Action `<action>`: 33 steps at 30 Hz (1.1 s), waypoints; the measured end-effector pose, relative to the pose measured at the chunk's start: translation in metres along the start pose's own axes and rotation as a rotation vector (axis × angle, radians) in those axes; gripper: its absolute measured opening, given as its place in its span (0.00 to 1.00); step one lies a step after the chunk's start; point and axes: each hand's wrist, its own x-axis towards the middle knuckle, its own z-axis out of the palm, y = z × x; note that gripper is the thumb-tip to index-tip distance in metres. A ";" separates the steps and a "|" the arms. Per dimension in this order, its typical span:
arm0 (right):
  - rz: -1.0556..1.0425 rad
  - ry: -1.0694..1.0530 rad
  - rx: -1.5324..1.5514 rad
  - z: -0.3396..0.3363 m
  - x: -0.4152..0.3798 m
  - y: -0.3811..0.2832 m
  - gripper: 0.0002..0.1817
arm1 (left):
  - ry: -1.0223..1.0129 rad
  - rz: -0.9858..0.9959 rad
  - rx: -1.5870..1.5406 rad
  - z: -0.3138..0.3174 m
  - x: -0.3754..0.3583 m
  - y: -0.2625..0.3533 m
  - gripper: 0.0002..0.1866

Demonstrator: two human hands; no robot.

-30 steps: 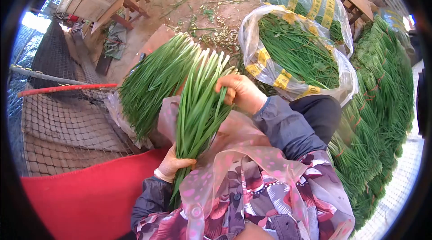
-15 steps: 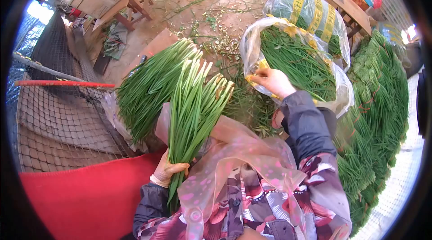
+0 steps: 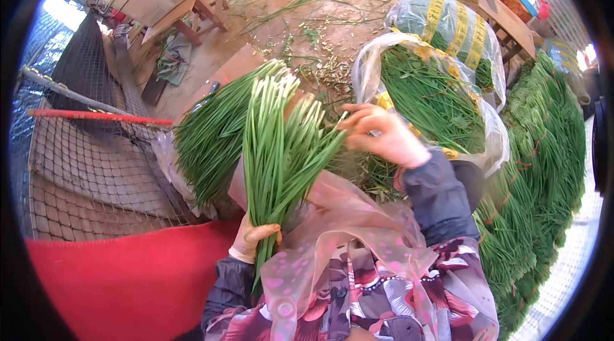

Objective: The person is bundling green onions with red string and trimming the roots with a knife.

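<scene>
My left hand (image 3: 257, 238) is wrapped round the lower, leafy end of a bunch of garlic chives (image 3: 275, 155), held upright in front of my apron with its pale root ends pointing away. At the bunch's right edge, my right hand (image 3: 387, 135) has its fingers bent and pinched at the tip of an outer chive stalk. A second pile of chives (image 3: 214, 126) lies just left of and behind the held bunch. To the right, a clear plastic bag (image 3: 366, 75) with yellow print stands open, full of loose green chives (image 3: 428, 95).
A closed bag of greens (image 3: 441, 21) sits behind the open one. Bundled chives (image 3: 543, 168) are stacked along the right. Red cloth (image 3: 128, 283) and black netting (image 3: 96, 168) are on the left. Trimmings litter the floor (image 3: 307, 15); a wooden stool (image 3: 188, 18) stands at the back left.
My right hand has moved left from the open bag's rim to the edge of the held bunch. My left hand keeps its hold. The whole view has shifted slightly.
</scene>
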 end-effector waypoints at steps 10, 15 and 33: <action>0.214 0.513 1.276 -0.077 -0.073 0.058 0.12 | -0.085 -0.064 -0.136 0.003 -0.002 -0.002 0.25; 0.537 0.029 -0.537 -0.052 -0.044 0.016 0.21 | -0.075 -0.048 -0.172 -0.001 0.004 -0.007 0.23; 0.712 -0.077 0.901 0.044 0.003 -0.040 0.13 | -0.156 -0.001 -0.191 0.017 0.000 0.001 0.28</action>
